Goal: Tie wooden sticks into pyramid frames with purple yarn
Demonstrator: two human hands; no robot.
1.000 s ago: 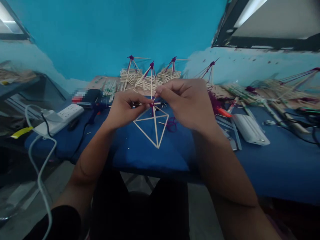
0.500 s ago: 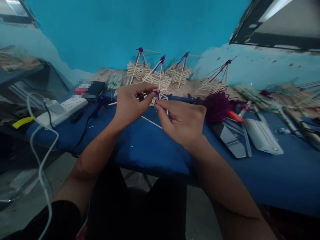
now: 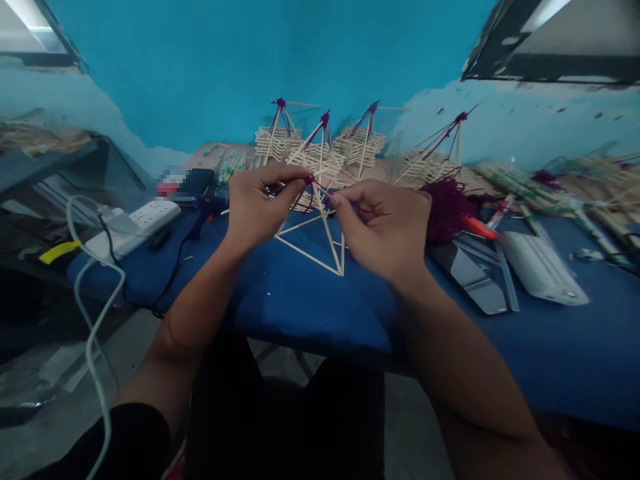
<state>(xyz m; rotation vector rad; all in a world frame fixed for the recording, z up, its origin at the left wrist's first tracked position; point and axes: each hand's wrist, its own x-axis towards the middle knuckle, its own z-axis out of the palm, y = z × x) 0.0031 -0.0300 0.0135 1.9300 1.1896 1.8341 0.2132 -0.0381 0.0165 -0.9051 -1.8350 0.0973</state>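
Q. Where is the frame (image 3: pixel 330 235), and how is it held?

A. The frame, of pale sticks, is at centre, over the near part of the counter (image 3: pixel 305 307); whether its base rests there cannot be told. The left hand (image 3: pixel 257 203) is closed in a fingertip pinch at its bound top. The right hand (image 3: pixel 387 223), pinched with the remaining fingers curled, grips the purple thread (image 3: pixel 321 187), which runs straight between the two hands.

Q. How is such a binding best made?

A. In our judgement, the left pinch should steady the joint while the right draws the thread evenly, each turn snug against the last. Too hard a pull could skew the thin sticks.

Q. Can any writing be read?

A. None. The power strip (image 3: pixel 150 219) and white case (image 3: pixel 543 267) bear no legible label or brand; an item behind the strip is partly pixelated.
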